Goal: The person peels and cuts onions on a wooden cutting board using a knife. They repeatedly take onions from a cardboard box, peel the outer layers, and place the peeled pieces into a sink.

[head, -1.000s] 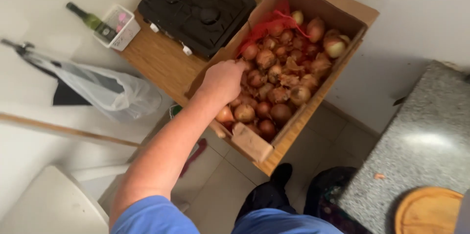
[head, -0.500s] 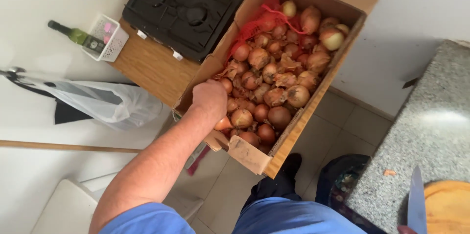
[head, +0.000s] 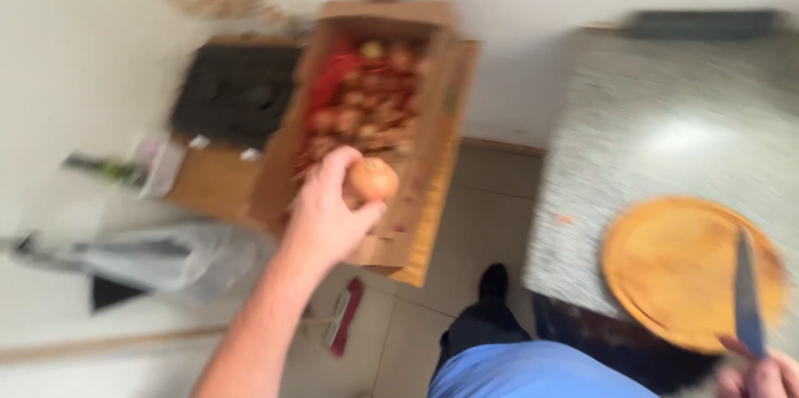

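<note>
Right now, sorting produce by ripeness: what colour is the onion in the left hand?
Golden-brown; the onion in the left hand shows, blurred, in the head view.

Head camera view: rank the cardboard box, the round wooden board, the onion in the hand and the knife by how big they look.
1. cardboard box
2. round wooden board
3. knife
4. onion

The onion is nearer the camera, and the picture is blurred, so real sizes stay unsure.

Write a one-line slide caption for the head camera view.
Left hand lifts an onion from the cardboard box; right hand holds a knife over a round wooden board.
</note>
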